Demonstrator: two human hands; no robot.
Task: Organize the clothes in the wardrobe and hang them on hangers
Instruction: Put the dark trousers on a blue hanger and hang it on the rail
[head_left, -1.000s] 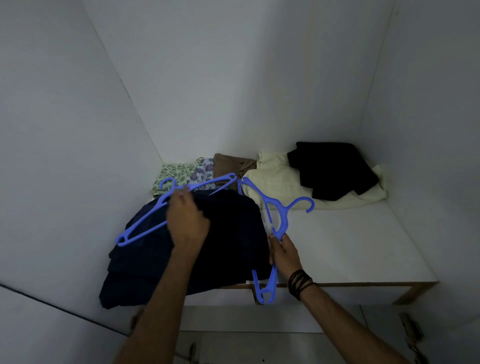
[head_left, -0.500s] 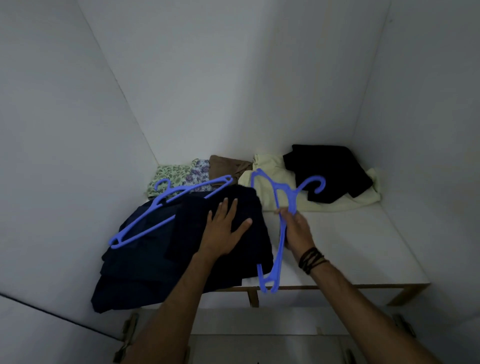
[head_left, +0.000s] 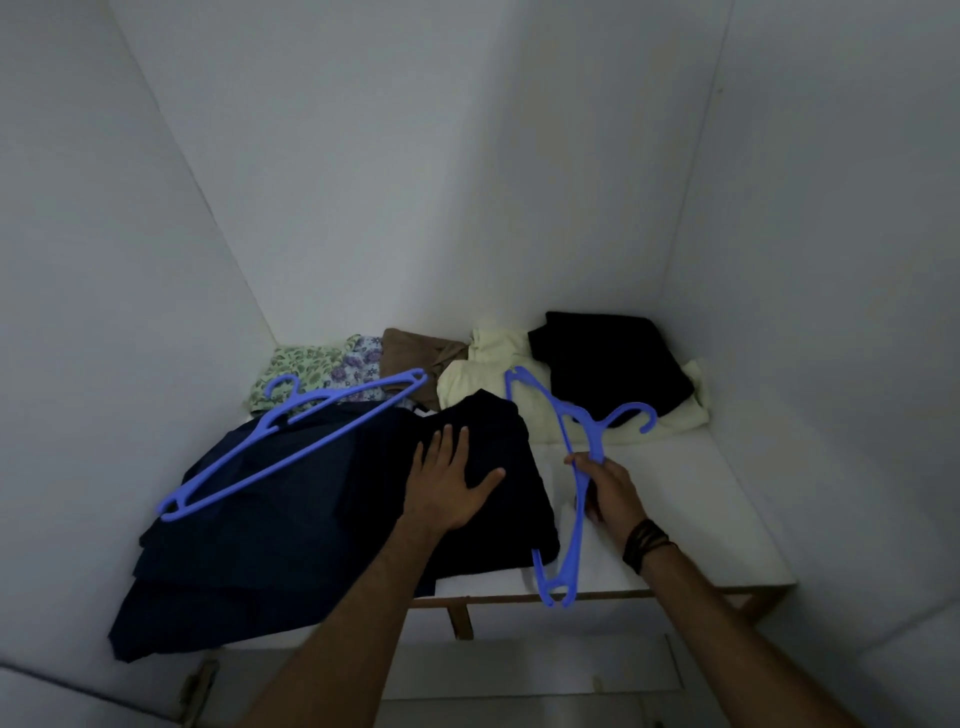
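Dark navy garment (head_left: 291, 525) lies on the white wardrobe shelf (head_left: 670, 499), at its front-left corner; its lower part overhangs the front edge and droops toward the compartment below. Left hand (head_left: 453, 486) rests flat on the garment's right half, fingers spread, pinching nothing. A loose blue hanger (head_left: 291, 444) lies diagonally across the garment's upper left, hook toward the back-left corner.

Right hand (head_left: 605, 491) is closed around the shoulder bar of a second blue hanger (head_left: 571, 467), which stands nearly on end just off the garment's right edge, one tip past the shelf's front edge, hook pointing toward the right wall.

Along the back edge, left to right: floral cloth (head_left: 306, 366), brown cloth (head_left: 415, 353), cream garment (head_left: 498, 384), black garment (head_left: 613, 358) on top of the cream one.

Risks, as judged:
- Overhanging weight could drag the navy garment off the front edge if the flat palm lifts before a grip is taken.
- Pulling the garment would carry the loose hanger with it; the hanger may slide and fall.
- The held hanger's upper tip sits near the cream garment and could snag it on a swing.
- Dim light; neck opening not discernible, so mis-threading is likely.
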